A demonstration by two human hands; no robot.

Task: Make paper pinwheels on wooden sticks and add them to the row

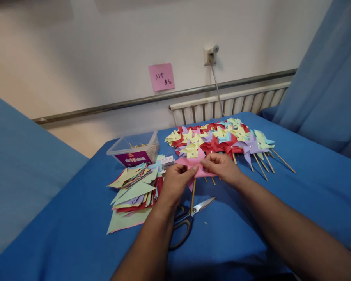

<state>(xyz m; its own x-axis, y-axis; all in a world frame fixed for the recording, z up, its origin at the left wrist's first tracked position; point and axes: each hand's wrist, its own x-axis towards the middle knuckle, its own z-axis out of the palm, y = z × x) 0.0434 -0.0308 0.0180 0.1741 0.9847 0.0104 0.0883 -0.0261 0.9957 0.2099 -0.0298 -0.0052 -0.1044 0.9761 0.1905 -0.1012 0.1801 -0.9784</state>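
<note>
Between my two hands is a pink paper pinwheel (194, 164) on a thin wooden stick (193, 193) that points down toward me. My left hand (178, 180) pinches its left side, thumb on the front of the paper. On the other side, my right hand (222, 166) pinches a blade between thumb and fingers. Scissors (196, 208) with dark handles lie below the pinwheel, partly behind my left forearm. Just beyond my hands, a pile of finished-looking pinwheels (212, 144) in yellow, red, purple and green spreads across the blue cloth.
Left of my hands sits a stack of cut coloured paper (136, 191). A clear plastic box (136, 142) with wooden sticks stands behind it, beside a small white box (167, 161). The blue-covered table (84, 210) meets a wall with a radiator (231, 103). Blue curtains (329, 89) hang at the sides.
</note>
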